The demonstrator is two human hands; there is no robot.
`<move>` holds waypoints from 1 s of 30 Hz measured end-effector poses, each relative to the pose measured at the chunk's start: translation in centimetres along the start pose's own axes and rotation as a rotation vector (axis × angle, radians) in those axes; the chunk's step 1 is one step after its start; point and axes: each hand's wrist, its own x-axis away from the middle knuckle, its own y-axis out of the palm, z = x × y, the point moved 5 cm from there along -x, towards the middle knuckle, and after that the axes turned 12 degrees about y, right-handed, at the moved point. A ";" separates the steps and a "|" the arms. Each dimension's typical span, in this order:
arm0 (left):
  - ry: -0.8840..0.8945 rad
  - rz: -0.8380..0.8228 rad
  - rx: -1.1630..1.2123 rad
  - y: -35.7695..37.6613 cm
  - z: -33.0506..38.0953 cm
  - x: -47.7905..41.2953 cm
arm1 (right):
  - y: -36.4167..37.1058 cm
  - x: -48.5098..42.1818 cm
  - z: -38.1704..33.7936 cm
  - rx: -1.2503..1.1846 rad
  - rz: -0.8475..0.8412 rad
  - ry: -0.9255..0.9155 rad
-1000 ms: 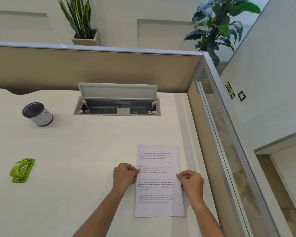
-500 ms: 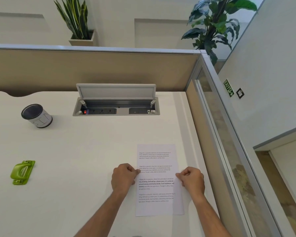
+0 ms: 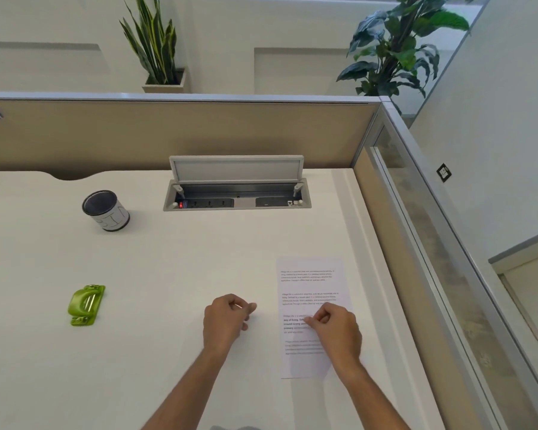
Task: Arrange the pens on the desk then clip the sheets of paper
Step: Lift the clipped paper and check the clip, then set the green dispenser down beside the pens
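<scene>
Paper [image 3: 311,280] with printed paragraphs lies flat under right hand [image 3: 339,332].

I see a white worktop [image 3: 174,262]. From its recessed socket box [image 3: 236,200], a cup [image 3: 106,211] stands left, a green clip [image 3: 86,305] lies nearer left, and paper [image 3: 308,287] lies nearer right.

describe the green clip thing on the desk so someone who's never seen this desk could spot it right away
Start at the white desk and look to its left side. In front of the black-and-white cup, nearer the person, lies the green clip, well left of the left hand. It is the desk's only bright green thing.
</scene>
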 end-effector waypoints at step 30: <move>0.029 0.315 -0.275 -33.8 -15.9 -2.3 | 27.5 21.8 -25.0 0.054 -0.232 -0.290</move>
